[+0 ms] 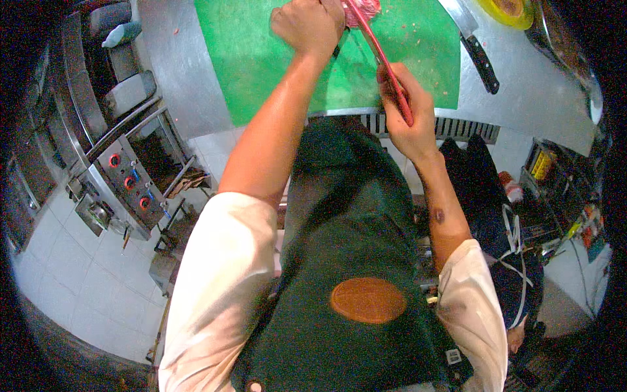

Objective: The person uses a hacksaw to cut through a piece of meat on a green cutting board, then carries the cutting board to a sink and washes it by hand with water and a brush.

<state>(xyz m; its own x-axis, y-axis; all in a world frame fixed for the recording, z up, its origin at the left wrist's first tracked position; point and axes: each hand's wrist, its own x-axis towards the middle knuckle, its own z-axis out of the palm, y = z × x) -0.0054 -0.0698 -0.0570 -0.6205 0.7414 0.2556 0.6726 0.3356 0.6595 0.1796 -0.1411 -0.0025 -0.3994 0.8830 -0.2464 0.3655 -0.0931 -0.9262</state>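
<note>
My right hand (408,108) is wrapped round the red handle of a long, thin knife (406,104), seen nearly edge-on. Its narrow length slants up and left across the green cutting board (261,72). At the top edge lies a piece of raw red meat (363,12), partly cut off by the frame. My left hand (310,25) is closed beside the meat, its knuckles up. What its fingers grip is hidden. Small meat scraps dot the board.
A black-handled knife (481,62) rests on the steel table (522,91), right of the board. Beyond it is a yellow dish (513,10). Left stands a cooking unit with red knobs (129,183). Someone in dark clothes (480,189) is close on my right.
</note>
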